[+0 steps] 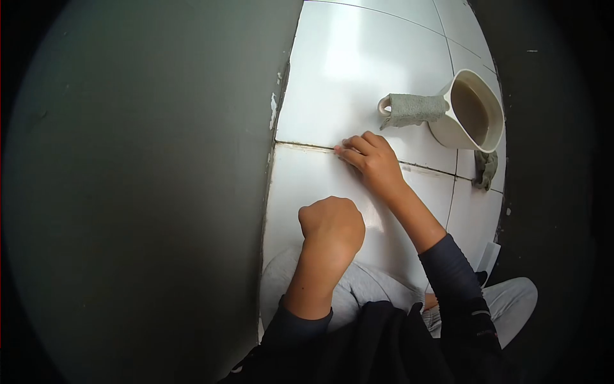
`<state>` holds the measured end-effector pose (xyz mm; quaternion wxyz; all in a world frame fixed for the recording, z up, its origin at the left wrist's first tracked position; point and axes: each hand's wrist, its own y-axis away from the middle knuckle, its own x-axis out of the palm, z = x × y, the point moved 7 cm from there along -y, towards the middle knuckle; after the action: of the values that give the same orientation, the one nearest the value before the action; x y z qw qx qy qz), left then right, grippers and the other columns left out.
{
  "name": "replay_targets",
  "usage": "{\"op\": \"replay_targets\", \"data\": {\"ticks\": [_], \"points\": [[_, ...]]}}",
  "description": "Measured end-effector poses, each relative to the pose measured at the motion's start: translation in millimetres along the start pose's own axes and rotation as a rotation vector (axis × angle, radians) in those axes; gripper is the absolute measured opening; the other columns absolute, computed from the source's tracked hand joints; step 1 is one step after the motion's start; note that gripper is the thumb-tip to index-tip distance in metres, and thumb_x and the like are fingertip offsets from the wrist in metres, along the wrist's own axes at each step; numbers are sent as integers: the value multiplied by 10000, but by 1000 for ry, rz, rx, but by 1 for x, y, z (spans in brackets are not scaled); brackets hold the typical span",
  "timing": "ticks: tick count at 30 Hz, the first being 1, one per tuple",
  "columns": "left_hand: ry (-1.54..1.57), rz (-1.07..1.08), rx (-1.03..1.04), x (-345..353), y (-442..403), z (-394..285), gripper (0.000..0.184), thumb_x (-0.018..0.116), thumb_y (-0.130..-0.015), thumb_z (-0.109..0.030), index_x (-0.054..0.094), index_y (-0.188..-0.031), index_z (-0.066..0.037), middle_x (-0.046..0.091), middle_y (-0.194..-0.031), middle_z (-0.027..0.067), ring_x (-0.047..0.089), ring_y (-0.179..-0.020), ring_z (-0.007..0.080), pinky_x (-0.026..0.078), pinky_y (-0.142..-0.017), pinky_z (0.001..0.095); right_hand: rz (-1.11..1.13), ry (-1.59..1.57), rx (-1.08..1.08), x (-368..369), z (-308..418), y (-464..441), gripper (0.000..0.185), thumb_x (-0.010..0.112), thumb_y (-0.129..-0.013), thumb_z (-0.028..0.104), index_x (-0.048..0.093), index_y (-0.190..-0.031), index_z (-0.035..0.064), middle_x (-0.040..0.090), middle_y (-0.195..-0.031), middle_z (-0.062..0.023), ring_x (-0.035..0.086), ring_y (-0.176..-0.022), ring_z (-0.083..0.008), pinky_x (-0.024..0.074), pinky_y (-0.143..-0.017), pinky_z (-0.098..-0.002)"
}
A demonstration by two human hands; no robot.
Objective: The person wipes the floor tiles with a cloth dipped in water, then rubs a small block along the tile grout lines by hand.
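Observation:
My right hand (374,161) rests at the dark grout line (307,146) between white floor tiles. Its fingers are bent, with the tips down on the joint; anything pinched there is too small or hidden to name. Closer to my body, my left hand (332,224) is closed in a fist over the tile, knuckles up. Its fingers curl underneath, so whatever they may hold is hidden. Beyond the right hand stands a white dipper (441,131) with murky brown water (470,112) in it. A grey-green cloth (412,110) hangs over its handle.
A dark grey wall (160,179) runs along the left of the tiles (358,57). Another crumpled dark cloth (485,169) lies beside the dipper. A pale flat object (489,259) is near my knee. Dark ground (543,192) borders the tiles on the right.

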<state>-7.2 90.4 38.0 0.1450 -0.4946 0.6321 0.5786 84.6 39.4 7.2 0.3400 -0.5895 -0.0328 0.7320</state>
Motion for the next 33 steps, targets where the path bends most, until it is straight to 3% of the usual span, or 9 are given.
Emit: {"op": "replay_targets", "data": {"ticks": [4,9,11,15,22,33], "points": [[-1,3,7,3,-2,-7,340,462,-865,-209,670,-667,-27,656,-693,163,640,-646,317,509,-606,417,5,-2,-8,0,-1,1,195,656,-722,70,710,-908,90,621,-867,1,526,-772,-186,451,-675,-328],[17,-15,-18,-1,-1,4,326,469,-867,-203,677,-691,-23,658,-701,173,647,-665,322,513,-630,415,-6,-38,-116,50,42,-57,108,644,-800,102,706,-887,92,609,-824,0,511,-730,-182,472,-625,-318],[28,-8,-40,-2,-1,8,321,472,-868,-201,679,-699,-21,659,-706,177,650,-672,324,515,-638,413,-28,-64,-136,60,50,-66,118,615,-773,107,688,-861,79,581,-836,4,516,-810,-178,462,-670,-318],[9,41,-40,-3,-1,6,307,483,-864,-200,685,-714,-23,667,-725,172,660,-692,321,517,-643,407,77,-62,-149,45,32,-48,109,613,-817,123,698,-874,87,579,-827,8,513,-803,-181,463,-674,-319],[12,-26,6,3,-3,0,268,499,-832,-173,683,-690,-40,665,-694,154,655,-664,314,515,-618,410,29,-64,-173,52,40,-53,213,610,-750,67,700,-943,69,576,-833,4,503,-800,-184,487,-656,-287],[4,-19,-20,-1,0,5,224,516,-808,-134,687,-684,-57,666,-689,131,653,-654,293,508,-586,395,1,-93,-130,41,31,-40,91,622,-764,70,682,-830,52,571,-804,-23,498,-760,-206,475,-661,-306]]}}
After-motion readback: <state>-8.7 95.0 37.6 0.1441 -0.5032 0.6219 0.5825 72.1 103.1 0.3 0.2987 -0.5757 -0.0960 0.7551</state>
